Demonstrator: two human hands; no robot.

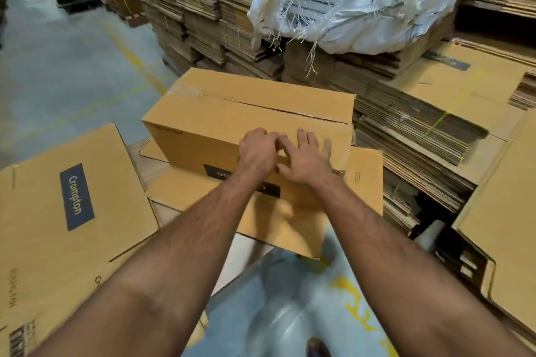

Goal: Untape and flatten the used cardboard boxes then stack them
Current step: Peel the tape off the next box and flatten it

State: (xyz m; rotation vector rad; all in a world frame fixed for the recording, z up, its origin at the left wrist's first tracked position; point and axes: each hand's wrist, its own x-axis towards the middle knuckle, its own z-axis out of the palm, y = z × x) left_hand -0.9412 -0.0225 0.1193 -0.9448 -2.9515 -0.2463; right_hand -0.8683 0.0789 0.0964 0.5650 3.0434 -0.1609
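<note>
The person stood over a still-assembled cardboard box (249,122) that rested on flattened Crompton cartons (72,206) on the warehouse floor, with tall stacks of flattened cardboard (412,136) just behind it. Both hands lay on its near top edge: the left hand (256,151) had its fingers curled together on the cardboard, and the right hand (306,159) had its fingers spread apart and flat. To do this step well, I would judge, the person should find the tape end and peel it along the seam, while one palm holds the box steady. The box was long and tan, its top flaps closed. Clear tape (185,93) seemed to remain at the far left corner, though blur made this uncertain.
</note>
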